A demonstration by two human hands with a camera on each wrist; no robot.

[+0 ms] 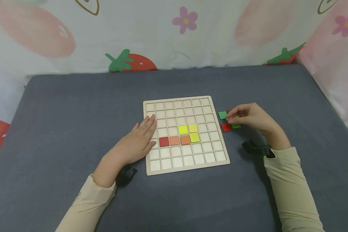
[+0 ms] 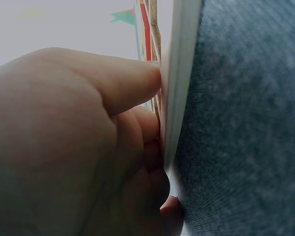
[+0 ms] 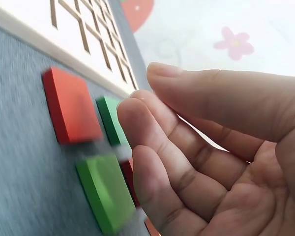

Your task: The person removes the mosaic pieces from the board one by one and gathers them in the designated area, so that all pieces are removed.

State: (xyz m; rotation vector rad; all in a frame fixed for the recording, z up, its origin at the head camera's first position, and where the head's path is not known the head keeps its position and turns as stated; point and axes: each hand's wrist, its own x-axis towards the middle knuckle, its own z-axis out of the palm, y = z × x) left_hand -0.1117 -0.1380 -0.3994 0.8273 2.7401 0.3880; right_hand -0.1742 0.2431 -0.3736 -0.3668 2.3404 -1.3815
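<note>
A wooden grid board (image 1: 168, 171) lies at the middle of the table. On its left edge rests my left hand (image 1: 137, 141), fingers extended over the leftmost cells; in the left wrist view the thumb (image 2: 132, 81) touches the board's rim. Seated in the cells are a red tile (image 1: 163, 141), two orange tiles (image 1: 174, 140) and three yellow tiles (image 1: 193, 128). Right of the board, my right hand (image 1: 249, 117) hovers over loose tiles, fingers bent, with nothing visible between thumb and fingertips. Beneath it are a red tile (image 3: 73, 105), a light green tile (image 3: 105, 191) and a darker green tile (image 3: 110, 118); others are partly hidden.
Dark grey cloth (image 1: 75, 106) covers the table. Behind it hangs a pale curtain (image 1: 214, 38) printed with strawberries and flowers. Black wrist straps (image 1: 255, 149) sit below both hands.
</note>
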